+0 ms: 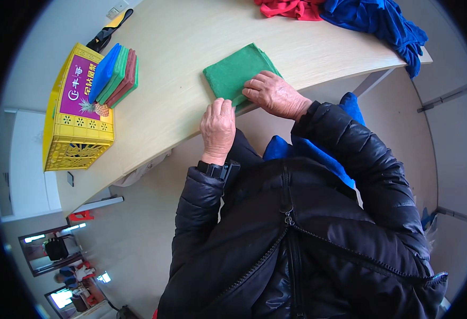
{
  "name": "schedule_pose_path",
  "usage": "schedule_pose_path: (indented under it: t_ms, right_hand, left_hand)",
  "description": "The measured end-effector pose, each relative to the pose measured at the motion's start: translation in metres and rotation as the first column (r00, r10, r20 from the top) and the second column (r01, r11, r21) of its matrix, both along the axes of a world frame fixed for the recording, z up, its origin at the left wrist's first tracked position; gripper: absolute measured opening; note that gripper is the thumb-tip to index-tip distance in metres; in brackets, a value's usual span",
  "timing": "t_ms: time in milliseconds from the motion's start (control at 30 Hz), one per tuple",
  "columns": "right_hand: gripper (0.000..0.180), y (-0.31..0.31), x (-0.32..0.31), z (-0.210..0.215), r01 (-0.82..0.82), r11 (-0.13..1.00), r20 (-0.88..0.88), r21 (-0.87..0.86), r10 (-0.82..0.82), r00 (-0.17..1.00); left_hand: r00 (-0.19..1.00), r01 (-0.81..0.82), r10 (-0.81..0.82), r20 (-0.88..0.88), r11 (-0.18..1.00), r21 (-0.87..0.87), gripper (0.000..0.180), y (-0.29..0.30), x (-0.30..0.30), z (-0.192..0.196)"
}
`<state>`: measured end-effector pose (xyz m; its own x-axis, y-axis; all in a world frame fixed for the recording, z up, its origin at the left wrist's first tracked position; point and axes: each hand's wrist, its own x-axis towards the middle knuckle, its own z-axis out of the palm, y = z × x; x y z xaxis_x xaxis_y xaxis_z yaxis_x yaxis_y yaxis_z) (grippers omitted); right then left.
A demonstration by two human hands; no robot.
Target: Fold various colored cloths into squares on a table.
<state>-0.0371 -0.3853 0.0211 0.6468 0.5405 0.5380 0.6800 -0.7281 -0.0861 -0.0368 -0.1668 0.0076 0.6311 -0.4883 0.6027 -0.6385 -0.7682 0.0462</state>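
Observation:
A green cloth (239,72), folded into a flat rectangle, lies near the front edge of the table. At its near left corner, my left hand (217,127) has its fingers bent and pressed together on the edge. My right hand (276,95) grips the near right part with curled fingers, the knuckles up. The fingertips of both hands are partly hidden. To the left, a stack of folded cloths (119,77) in blue, green and reddish brown rests against a yellow crate.
The yellow plastic crate (84,135) stands at the table's left end, a dark phone-like object (71,179) near it. Loose red cloth (292,8) and blue cloth (377,26) lie at the far right, the blue hanging over the edge. More blue fabric (318,159) is below the table edge by my body.

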Motion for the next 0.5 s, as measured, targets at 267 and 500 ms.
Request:
schedule_pose_path:
  t_ms: [267,500]
  right_hand:
    - [0.023,-0.002,0.000,0.003,-0.013,0.999,-0.026,0.034,0.013,1.000]
    - [0.021,-0.012,-0.008,-0.003,0.027,0.999,0.028,0.037,-0.028,0.999]
  left_hand:
    - [0.995,0.084,-0.084,0.043,0.996,0.017,0.020,-0.007,0.006,0.005]
    - [0.988,0.148,-0.149,0.039,0.989,0.022,0.015,-0.003,0.005,-0.004]
